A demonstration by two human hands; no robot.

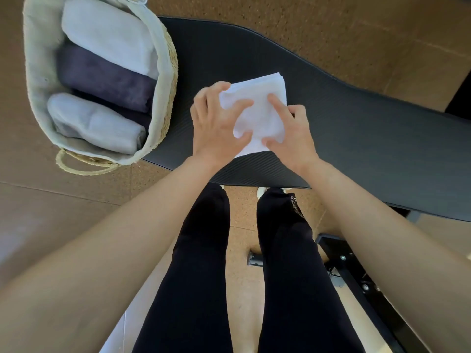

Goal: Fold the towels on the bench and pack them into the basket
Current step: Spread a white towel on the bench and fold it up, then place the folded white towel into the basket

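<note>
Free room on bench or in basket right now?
Bench pad is bare right of the white towel, out to its far end. Only a narrow strip between towel and basket. Basket crowded: three folded towels nearly fill it.

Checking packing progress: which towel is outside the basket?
The white towel on the black bench, gripped by the left hand and right hand; the two pale towels and the dark purple towel lie inside the basket.
</note>
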